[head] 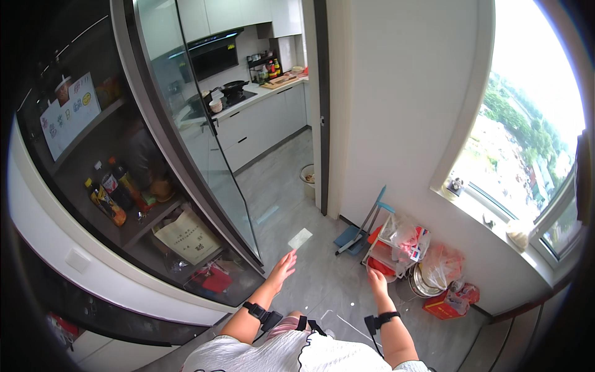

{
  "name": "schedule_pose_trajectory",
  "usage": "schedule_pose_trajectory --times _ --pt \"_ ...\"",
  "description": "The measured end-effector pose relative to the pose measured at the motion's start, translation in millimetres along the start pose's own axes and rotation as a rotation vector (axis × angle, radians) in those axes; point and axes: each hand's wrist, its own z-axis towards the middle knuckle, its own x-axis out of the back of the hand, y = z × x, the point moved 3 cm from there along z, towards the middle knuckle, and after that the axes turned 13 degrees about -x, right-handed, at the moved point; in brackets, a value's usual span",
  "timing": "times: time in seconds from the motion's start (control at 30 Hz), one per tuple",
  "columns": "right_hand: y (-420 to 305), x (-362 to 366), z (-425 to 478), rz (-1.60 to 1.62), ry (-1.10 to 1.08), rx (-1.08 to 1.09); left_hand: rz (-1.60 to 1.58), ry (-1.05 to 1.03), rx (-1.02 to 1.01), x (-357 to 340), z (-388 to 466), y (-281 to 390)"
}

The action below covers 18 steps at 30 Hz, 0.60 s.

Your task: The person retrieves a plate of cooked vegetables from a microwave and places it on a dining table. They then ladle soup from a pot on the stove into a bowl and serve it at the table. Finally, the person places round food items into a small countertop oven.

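Observation:
My left hand (282, 270) is stretched out over the grey floor with its fingers extended and nothing in it. Just beyond its fingertips in the picture lies a pale rectangular patch (300, 238) on the floor; whether it is a sheet or light I cannot tell. My right hand (377, 281) is held forward, thumb side up, its fingers partly hidden. Behind it stands a white rack (385, 234) stuffed with plastic bags and red items. Whether the hand touches the rack is unclear. A blue dustpan (349, 238) with a long handle stands beside the rack.
On the left, a glass-fronted cabinet holds bottles (111, 190) and a cloth bag (188, 235). An open glass door (204, 139) borders the kitchen doorway, with a waste bin (307, 179) just inside. A metal pot (418, 282) and red box (444, 304) stand below the windowsill (492, 223).

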Motion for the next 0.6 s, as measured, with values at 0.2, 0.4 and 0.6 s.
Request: schedule_pose_trajectory --times 0.2,0.4,0.6 --pt "-232 -244 -32 -0.357 -0.283 0.766 -0.556 0.038 -0.098 -7 133 8" --pt "-283 -380 -13 -0.572 -0.667 1.066 -0.739 0.136 -0.341 70 266 63" --pt "-373 -463 62 -0.568 -0.576 1.073 -0.704 0.159 -0.458 98 374 129"
